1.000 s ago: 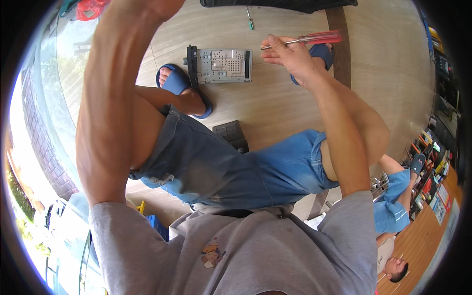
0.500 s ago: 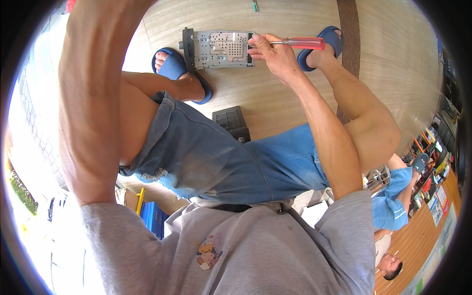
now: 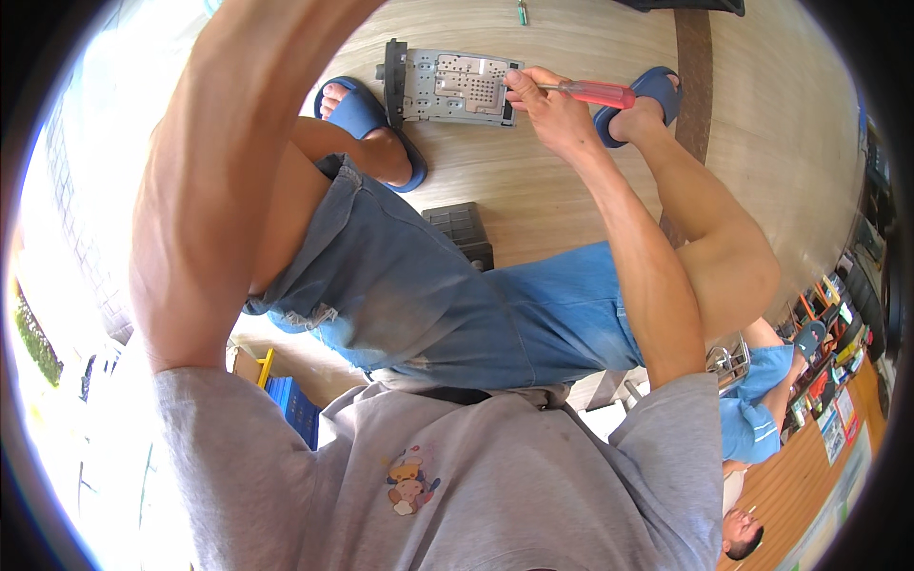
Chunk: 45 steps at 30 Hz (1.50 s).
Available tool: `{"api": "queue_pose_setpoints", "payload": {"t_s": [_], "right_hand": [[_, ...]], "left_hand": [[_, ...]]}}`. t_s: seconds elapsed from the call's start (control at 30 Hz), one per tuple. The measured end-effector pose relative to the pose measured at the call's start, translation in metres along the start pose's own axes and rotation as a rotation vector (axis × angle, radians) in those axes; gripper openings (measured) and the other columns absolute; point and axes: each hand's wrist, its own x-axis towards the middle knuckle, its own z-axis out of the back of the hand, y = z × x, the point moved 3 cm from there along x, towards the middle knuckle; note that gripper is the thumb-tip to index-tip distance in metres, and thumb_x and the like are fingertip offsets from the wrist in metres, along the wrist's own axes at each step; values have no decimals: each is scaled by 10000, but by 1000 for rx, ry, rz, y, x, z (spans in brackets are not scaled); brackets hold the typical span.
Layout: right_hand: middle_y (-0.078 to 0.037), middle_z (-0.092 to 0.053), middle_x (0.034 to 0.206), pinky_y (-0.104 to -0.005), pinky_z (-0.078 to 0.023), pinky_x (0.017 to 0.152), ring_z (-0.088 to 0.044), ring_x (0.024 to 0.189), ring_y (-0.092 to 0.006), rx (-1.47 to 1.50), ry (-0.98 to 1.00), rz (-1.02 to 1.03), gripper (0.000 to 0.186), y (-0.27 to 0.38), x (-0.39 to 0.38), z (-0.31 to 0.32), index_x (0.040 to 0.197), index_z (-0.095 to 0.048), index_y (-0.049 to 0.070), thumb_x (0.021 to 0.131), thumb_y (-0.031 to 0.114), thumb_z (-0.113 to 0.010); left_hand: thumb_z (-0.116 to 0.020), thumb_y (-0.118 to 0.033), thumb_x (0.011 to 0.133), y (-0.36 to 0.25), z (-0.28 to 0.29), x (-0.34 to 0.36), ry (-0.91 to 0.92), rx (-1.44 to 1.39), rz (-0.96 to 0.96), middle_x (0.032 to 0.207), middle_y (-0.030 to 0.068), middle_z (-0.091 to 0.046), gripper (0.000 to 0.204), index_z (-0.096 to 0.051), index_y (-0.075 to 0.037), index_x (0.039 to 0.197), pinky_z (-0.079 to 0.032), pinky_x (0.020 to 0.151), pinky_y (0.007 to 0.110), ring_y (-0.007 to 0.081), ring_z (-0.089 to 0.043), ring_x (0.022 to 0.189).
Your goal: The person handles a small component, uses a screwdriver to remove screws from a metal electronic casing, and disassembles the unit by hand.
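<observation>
Fingers of my right hand (image 3: 562, 122) were curled nearly closed — thumb and fingertips pinched a screwdriver (image 3: 604, 93) by its metal shaft, its red handle pointing out to their right. Just left of them, partly behind the tips, a perforated metal unit (image 3: 457, 88) lay on the floor (image 3: 595, 38); whether they touched it, I couldn't tell. Farther out beyond them lay a green-handled tool (image 3: 522, 13). My left hand was out of view — its grip unknown.

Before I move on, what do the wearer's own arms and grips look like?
The left arm and right arm are bare below short, loose grey sleeves. The right grip is ungloved, with no watch or band showing at its wrist. The left grip is out of view.
</observation>
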Motion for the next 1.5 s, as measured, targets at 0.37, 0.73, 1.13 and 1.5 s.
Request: {"api": "queue_pose_setpoints", "payload": {"t_s": [0.37,0.73,1.13,1.5], "right_hand": [[-142,-747,1025,-330,-591,923,-732,1005,-202,-160,50,58,527,0,7,-1,1128,-693,-54,1046,461,-617],[-154,-753,1142,-341,-555,957,-725,1091,-202,-436,-38,178,530,-17,14,2,1294,-671,39,1040,498,-599],[-96,-721,1143,-322,-539,880,-671,1021,-167,-459,6,-134,337,-3,-3,37,1319,-666,68,1033,223,-579],[-129,-615,1450,-348,-526,1018,-628,1271,-204,-109,-126,354,427,122,-66,74,1437,-616,110,1012,68,-607]], "left_hand": [[-620,-176,924,20,-17,-11,-29,410,99,652,63,-583,244,-724,24,830,-424,502,372,171,-530,553],[-718,-230,841,148,-19,-14,643,1227,-254,956,145,-759,315,-729,-50,1100,-559,846,443,316,-729,983],[-761,-405,875,167,-30,-18,678,1290,-208,1014,204,-748,433,-726,-41,1107,-547,882,471,410,-706,1004],[-780,-393,884,159,-27,-17,742,1142,-248,969,192,-747,403,-737,-36,1067,-541,867,474,394,-705,957]]}}
